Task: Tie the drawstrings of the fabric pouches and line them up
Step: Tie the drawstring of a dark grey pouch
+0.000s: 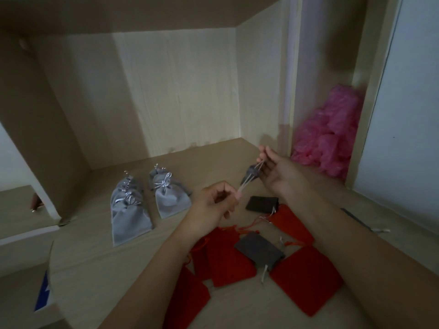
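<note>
— Scanning from the left: tied grey pouches [131, 211] lie lined up on the shelf [95, 257]. My left hand [213, 204] pinches the drawstring [244, 186] ends.
— And the right?
— My right hand [278, 173] pinches the cord's far loops, with the dark grey pouch [250, 174] held in the air between my hands. I'd pull evenly and cinch it fully before knotting.

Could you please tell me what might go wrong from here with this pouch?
The dark pouch is held up by its drawstrings, pinched by the left hand and right hand; a slipped grip could drop it. The left forearm crosses above the loose red pouches and might scatter them.
</note>
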A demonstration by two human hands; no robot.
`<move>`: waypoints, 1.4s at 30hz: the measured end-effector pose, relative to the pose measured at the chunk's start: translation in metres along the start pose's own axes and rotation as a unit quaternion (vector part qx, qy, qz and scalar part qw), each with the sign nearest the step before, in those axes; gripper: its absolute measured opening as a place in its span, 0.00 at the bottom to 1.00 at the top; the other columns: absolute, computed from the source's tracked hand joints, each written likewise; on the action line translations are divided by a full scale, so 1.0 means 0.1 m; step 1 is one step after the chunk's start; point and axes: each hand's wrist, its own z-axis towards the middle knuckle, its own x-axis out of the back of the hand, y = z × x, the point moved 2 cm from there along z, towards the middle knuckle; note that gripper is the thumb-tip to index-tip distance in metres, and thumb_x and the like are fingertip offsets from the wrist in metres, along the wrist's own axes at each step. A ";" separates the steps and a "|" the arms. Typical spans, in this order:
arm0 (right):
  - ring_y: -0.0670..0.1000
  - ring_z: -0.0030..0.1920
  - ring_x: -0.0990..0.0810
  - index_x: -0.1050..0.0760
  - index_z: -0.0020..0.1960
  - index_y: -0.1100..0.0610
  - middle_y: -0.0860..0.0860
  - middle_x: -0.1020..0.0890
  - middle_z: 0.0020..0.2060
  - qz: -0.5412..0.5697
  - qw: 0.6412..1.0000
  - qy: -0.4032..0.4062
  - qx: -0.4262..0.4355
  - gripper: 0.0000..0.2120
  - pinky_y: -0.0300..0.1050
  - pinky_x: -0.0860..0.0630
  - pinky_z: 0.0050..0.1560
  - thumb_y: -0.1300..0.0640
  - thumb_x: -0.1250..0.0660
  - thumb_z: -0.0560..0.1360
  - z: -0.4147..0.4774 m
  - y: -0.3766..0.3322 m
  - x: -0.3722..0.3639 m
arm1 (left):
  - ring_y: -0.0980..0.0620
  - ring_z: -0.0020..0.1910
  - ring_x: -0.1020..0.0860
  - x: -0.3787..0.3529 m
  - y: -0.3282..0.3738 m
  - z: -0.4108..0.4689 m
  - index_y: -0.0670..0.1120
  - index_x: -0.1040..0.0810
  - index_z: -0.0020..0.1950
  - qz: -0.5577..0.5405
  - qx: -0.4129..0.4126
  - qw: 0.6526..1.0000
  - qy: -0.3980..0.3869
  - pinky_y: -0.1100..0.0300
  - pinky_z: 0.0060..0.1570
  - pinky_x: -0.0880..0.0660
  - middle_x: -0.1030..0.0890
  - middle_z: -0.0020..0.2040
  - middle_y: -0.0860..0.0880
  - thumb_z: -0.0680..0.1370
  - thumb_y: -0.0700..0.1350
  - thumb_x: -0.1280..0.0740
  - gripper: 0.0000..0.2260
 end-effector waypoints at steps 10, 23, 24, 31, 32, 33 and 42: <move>0.47 0.49 0.18 0.21 0.53 0.55 0.49 0.15 0.45 -0.295 0.936 -0.188 0.029 0.08 0.36 0.24 0.48 0.59 0.38 0.78 -0.25 0.19 -0.22 | 0.58 0.25 0.27 0.29 0.10 0.02 0.44 0.32 0.35 -0.357 0.063 0.914 0.185 0.68 0.26 0.32 0.17 0.35 0.48 0.78 0.37 0.45 0.12; 0.42 0.62 0.26 0.24 0.59 0.63 0.44 0.20 0.51 -0.406 0.849 -0.316 0.120 0.12 0.31 0.28 0.58 0.65 0.37 0.76 -0.48 0.30 -0.50 | 0.60 0.32 0.21 0.23 0.04 0.01 0.42 0.23 0.47 -0.294 0.047 0.949 0.101 0.70 0.36 0.24 0.18 0.33 0.51 0.77 0.33 0.39 0.07; 0.41 0.59 0.25 0.23 0.59 0.63 0.44 0.19 0.50 -0.407 0.849 -0.315 0.120 0.12 0.31 0.28 0.56 0.65 0.36 0.76 -0.48 0.30 -0.49 | 0.59 0.32 0.21 0.23 0.03 0.00 0.41 0.22 0.46 -0.288 0.043 0.951 0.100 0.70 0.36 0.24 0.18 0.32 0.50 0.77 0.33 0.39 0.07; 0.45 0.39 0.19 0.19 0.52 0.62 0.53 0.17 0.39 -0.384 0.882 -0.216 0.165 0.09 0.34 0.22 0.43 0.66 0.30 0.72 -0.47 0.32 -0.46 | 0.59 0.28 0.27 0.24 -0.05 0.03 0.40 0.22 0.42 -0.208 0.032 0.972 0.105 0.68 0.35 0.28 0.21 0.31 0.51 0.75 0.35 0.36 0.05; 0.44 0.38 0.18 0.19 0.51 0.62 0.54 0.17 0.39 -0.383 0.884 -0.208 0.170 0.09 0.34 0.22 0.42 0.66 0.30 0.71 -0.47 0.32 -0.46 | 0.59 0.28 0.28 0.23 -0.06 0.03 0.40 0.21 0.41 -0.195 0.030 0.975 0.101 0.68 0.35 0.28 0.21 0.30 0.52 0.75 0.35 0.36 0.05; 0.44 0.37 0.18 0.19 0.50 0.62 0.54 0.17 0.39 -0.382 0.885 -0.205 0.168 0.08 0.34 0.21 0.41 0.67 0.30 0.71 -0.48 0.30 -0.46 | 0.59 0.28 0.28 0.22 -0.05 0.03 0.40 0.21 0.41 -0.176 0.024 0.979 0.097 0.68 0.34 0.29 0.22 0.30 0.52 0.75 0.35 0.35 0.05; 0.47 0.26 0.23 0.20 0.47 0.63 0.56 0.21 0.28 -0.370 0.895 -0.201 0.146 0.07 0.36 0.25 0.32 0.67 0.28 0.69 -0.51 0.30 -0.46 | 0.57 0.25 0.31 0.19 -0.03 0.00 0.33 0.20 0.40 -0.057 -0.016 0.991 0.123 0.67 0.29 0.33 0.22 0.29 0.49 0.76 0.36 0.34 0.08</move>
